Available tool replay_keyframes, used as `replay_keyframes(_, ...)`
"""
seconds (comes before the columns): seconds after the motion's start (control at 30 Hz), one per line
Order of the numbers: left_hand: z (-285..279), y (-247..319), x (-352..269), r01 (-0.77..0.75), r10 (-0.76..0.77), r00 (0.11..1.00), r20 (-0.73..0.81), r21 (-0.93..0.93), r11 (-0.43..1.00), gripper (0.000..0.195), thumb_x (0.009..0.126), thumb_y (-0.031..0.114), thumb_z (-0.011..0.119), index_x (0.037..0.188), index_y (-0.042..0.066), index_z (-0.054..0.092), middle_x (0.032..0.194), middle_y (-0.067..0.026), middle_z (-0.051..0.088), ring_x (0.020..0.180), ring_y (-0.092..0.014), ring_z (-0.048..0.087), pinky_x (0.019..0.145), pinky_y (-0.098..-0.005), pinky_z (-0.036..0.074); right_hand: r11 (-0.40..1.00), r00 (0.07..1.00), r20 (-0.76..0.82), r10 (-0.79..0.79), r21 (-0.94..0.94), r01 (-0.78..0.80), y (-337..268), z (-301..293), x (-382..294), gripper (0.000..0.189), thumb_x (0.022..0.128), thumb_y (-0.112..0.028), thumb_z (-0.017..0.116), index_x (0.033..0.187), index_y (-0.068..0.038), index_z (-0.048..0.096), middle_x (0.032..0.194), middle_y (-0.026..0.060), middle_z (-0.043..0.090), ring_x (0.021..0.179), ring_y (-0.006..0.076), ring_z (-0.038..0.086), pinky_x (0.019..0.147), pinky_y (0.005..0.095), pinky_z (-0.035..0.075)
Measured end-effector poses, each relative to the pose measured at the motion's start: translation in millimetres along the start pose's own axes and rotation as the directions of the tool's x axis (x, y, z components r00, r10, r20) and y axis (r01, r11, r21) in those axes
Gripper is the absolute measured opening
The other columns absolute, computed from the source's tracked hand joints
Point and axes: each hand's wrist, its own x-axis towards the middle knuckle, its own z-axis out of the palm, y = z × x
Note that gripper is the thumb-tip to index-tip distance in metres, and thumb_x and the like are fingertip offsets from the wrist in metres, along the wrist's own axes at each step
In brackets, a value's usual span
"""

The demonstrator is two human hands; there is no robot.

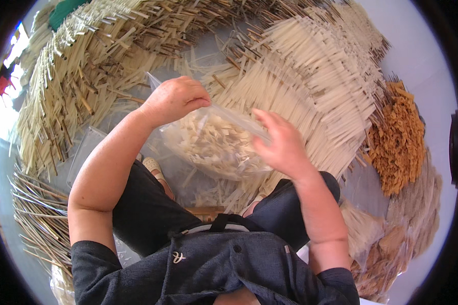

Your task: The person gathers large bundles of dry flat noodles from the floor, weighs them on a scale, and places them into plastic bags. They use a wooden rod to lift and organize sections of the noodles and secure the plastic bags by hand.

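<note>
A clear plastic bag filled with pale, thin dried flakes hangs in front of me between my knees. My left hand pinches its top edge at the left, fingers closed on the plastic. A pointed corner of the bag sticks up behind that hand. At the bag's right end, my right hand is blurred, its thumb and fingers apart around the rim. Whether it grips the plastic cannot be told. Behind the bag lies a broad pile of long pale strips.
Brown-ended sticks and strips are heaped at the far left. Thin sticks lie at the near left. To the right stand an orange-brown pile and a bag of brown pieces. A clear plastic container is beside my left forearm.
</note>
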Motion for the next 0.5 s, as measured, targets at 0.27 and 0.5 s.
replay_keyframes(0.27, -19, 1, 6, -0.029, 0.031, 0.999, 0.035, -0.037, 0.999, 0.014, 0.083, 0.021, 0.066, 0.085, 0.008, 0.068, 0.081, -0.0043, 0.064, 0.085, -0.025, 0.056, 0.073, -0.0365, 0.047, 0.959, 0.992, 0.055, -0.117, -0.253, 0.127, -38, 74, 46, 0.012, 0.080, -0.010, 0.055, 0.090, -0.003, 0.056, 0.085, 0.0110, 0.062, 0.082, 0.0256, 0.062, 0.074, 0.0365, 0.045)
replay_keyframes(0.5, -17, -4, 3, -0.048, 0.049, 0.999, 0.016, -0.059, 0.997, 0.013, 0.082, 0.018, 0.067, 0.084, 0.006, 0.068, 0.082, -0.0049, 0.065, 0.083, -0.026, 0.058, 0.073, -0.0358, 0.048, 0.961, 0.990, 0.066, -0.121, -0.241, 0.134, 0, 35, -3, 0.010, 0.079, -0.009, 0.053, 0.088, -0.004, 0.053, 0.082, 0.0100, 0.060, 0.081, 0.0252, 0.061, 0.073, 0.0362, 0.044)
